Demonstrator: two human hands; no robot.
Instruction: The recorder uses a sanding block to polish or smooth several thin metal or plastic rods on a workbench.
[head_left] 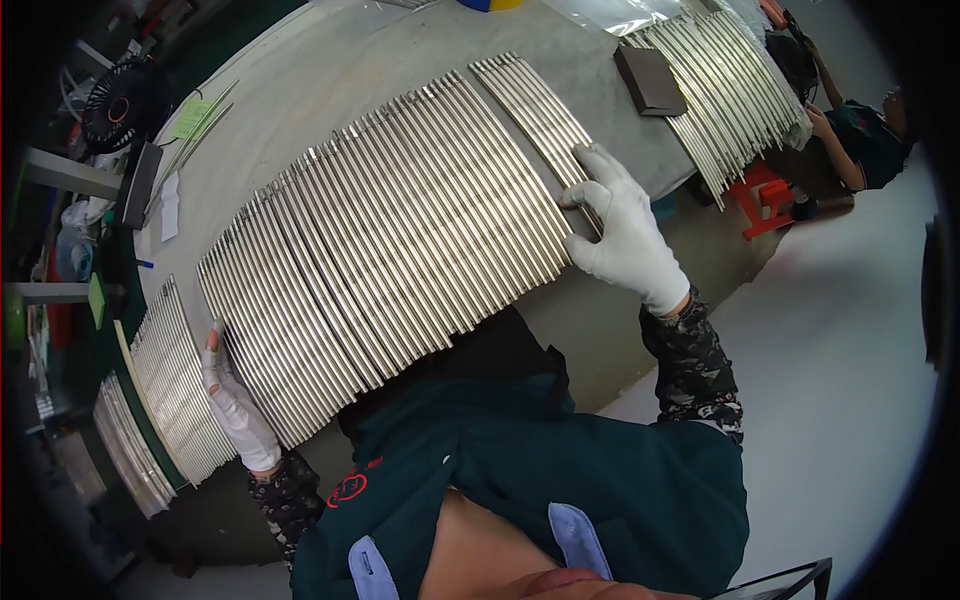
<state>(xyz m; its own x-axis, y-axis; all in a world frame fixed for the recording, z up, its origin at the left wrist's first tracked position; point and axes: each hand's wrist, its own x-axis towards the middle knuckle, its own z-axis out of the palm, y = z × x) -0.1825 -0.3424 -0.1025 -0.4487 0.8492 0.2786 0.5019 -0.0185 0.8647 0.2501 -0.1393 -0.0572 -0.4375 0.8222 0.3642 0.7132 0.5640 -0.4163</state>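
Observation:
A wide row of thin silvery metal rods (390, 240) lies side by side on the grey table in front of me. My left hand (240, 415), in a white glove with some fingertips bare, rests along the row's left edge, fingers stretched out. At the right end, my white-gloved right hand (630, 230) has its thumb and fingers apart. Its thumb is by the near end of the wide row. Its fingers touch the near end of a narrower group of rods (535, 110), which a gap separates from the wide row.
More rods (180, 380) lie left of my left hand, with another bundle (130, 440) beyond a strip. At the far right, a dark block (650, 80) sits beside another rod row (720, 95). A black fan (120, 105) stands far left. Another person (865, 140) is near a red stool (762, 198).

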